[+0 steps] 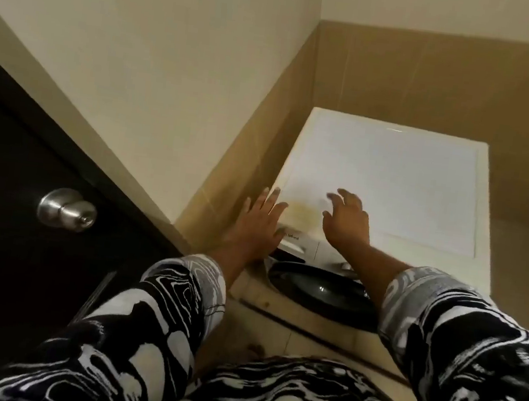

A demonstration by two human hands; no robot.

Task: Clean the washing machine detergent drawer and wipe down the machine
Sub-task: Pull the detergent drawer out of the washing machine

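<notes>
Two empty hands, left hand (261,215) and right hand (348,224), fingers loose and gripping nothing, sit over the near-left corner of the washer (392,179), drawer (294,243) apparently closed just below; risk: a skewed pull may jam it or spill residue.

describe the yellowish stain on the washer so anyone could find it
Start at the white box-shaped washing machine set in the corner of the tan tiled walls. On its flat top, go to the front left corner, between the person's left hand and right hand. The yellowish stain there is the only discoloured patch on the white surface.
</notes>
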